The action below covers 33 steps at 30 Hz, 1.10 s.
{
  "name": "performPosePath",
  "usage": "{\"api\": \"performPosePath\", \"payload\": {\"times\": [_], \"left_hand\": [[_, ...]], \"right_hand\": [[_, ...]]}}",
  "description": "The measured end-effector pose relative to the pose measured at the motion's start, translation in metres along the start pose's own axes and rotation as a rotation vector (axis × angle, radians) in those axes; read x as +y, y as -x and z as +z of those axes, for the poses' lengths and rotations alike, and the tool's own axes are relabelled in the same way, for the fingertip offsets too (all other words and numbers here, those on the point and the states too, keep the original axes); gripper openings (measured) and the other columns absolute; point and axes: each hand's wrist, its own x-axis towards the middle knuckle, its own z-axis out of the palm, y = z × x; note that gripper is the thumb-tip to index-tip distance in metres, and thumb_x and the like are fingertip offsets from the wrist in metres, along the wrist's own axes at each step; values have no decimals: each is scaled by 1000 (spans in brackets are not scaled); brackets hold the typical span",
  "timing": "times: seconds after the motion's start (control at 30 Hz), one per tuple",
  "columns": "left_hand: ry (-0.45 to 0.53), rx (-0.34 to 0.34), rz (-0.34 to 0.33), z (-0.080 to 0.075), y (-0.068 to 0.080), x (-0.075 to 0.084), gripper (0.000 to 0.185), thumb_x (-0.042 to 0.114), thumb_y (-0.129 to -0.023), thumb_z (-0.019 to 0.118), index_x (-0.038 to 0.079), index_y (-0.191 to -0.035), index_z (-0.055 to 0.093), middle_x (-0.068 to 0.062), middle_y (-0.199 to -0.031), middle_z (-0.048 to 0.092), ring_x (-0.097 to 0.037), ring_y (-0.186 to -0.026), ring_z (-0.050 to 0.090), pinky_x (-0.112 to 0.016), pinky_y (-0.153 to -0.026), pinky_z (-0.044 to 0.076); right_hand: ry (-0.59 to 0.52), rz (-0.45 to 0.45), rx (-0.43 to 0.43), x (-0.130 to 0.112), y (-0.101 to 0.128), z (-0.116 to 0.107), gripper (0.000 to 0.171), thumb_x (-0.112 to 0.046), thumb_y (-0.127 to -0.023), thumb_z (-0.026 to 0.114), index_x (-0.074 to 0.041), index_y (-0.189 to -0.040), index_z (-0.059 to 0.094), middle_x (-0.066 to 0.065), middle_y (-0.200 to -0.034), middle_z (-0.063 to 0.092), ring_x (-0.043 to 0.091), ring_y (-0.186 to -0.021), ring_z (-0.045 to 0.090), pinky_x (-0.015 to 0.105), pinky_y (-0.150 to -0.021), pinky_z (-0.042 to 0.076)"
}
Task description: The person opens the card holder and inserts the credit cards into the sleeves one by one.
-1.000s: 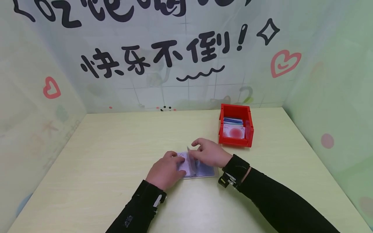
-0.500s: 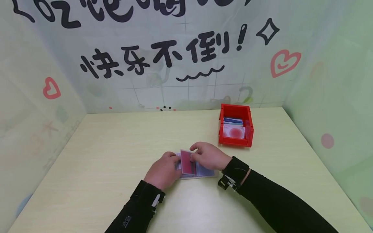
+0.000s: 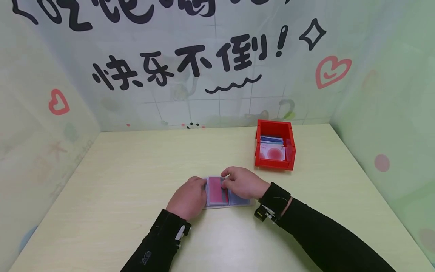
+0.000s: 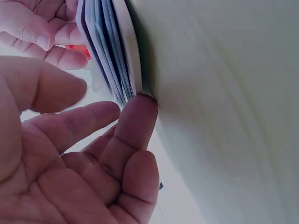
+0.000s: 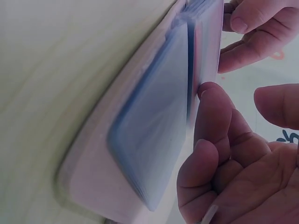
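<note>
A small card holder (image 3: 239, 200) with clear sleeve pages lies opened out on the table, a pink card (image 3: 215, 190) showing in its left-hand page. My left hand (image 3: 188, 198) is at the holder's left edge; in the left wrist view its fingertips touch the stacked page edges (image 4: 112, 51), with the thumb apart from them. Over the middle of the holder is my right hand (image 3: 246, 183), its fingertips at the right side of the pink card. From the right wrist, a fingertip (image 5: 209, 91) meets the raised page while the thumb stands away; bluish sleeves (image 5: 152, 121) fan over the pale cover.
Behind my right hand, a red plastic bin (image 3: 274, 164) holds several cards (image 3: 273, 152), a pink-and-white one in front. The pale wooden table (image 3: 142, 166) runs back to a printed cloth wall (image 3: 136, 109), with side walls left and right.
A page has turned over to the left, bringing the pink card into sight and then flat. My left hand has drawn slightly left off the page; the right has shifted only a little.
</note>
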Motion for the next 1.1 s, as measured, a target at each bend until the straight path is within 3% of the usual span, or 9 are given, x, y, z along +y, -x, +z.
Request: {"api": "performPosePath", "payload": {"times": [0.17, 0.33, 0.6, 0.87, 1.1], "left_hand": [[1, -14, -21, 0, 0, 1, 44, 26, -102, 64, 3, -140, 65, -18, -142, 64, -30, -121, 68, -48, -105, 56], [-36, 19, -12, 0, 1, 1, 52, 35, -99, 70, 5, -140, 65, -17, -144, 63, -38, -121, 68, -55, -103, 56], [-63, 77, 18, 2, 2, 0, 54, 38, -95, 71, 8, -140, 66, -20, -151, 58, -38, -139, 57, -62, -110, 49], [-76, 76, 25, 1, 4, 2, 57, 38, -95, 72, 9, -143, 64, -21, -155, 54, -47, -144, 50, -65, -114, 44], [-85, 76, 16, 2, 4, 2, 58, 39, -95, 71, 9, -144, 63, -21, -156, 53, -49, -145, 48, -67, -115, 42]], "right_hand": [[29, -18, 4, 0, 0, 1, 36, -28, -101, 70, -15, -135, 65, 5, -121, 71, 20, -102, 64, 37, -92, 59], [51, -57, 29, -2, 6, -6, 39, -27, -101, 70, -14, -137, 65, 3, -119, 72, 18, -103, 66, 38, -94, 60], [1, -72, 190, 6, 17, -55, 38, -27, -101, 70, -11, -136, 66, 7, -120, 74, 23, -104, 70, 36, -88, 63], [143, 7, 361, 34, 15, -106, 47, -22, -95, 76, -4, -136, 64, 14, -125, 69, 33, -113, 64, 47, -98, 61], [245, 136, 343, 55, 7, -130, 66, -19, -88, 83, -4, -146, 56, 18, -140, 61, 38, -122, 58, 54, -104, 58]]}}
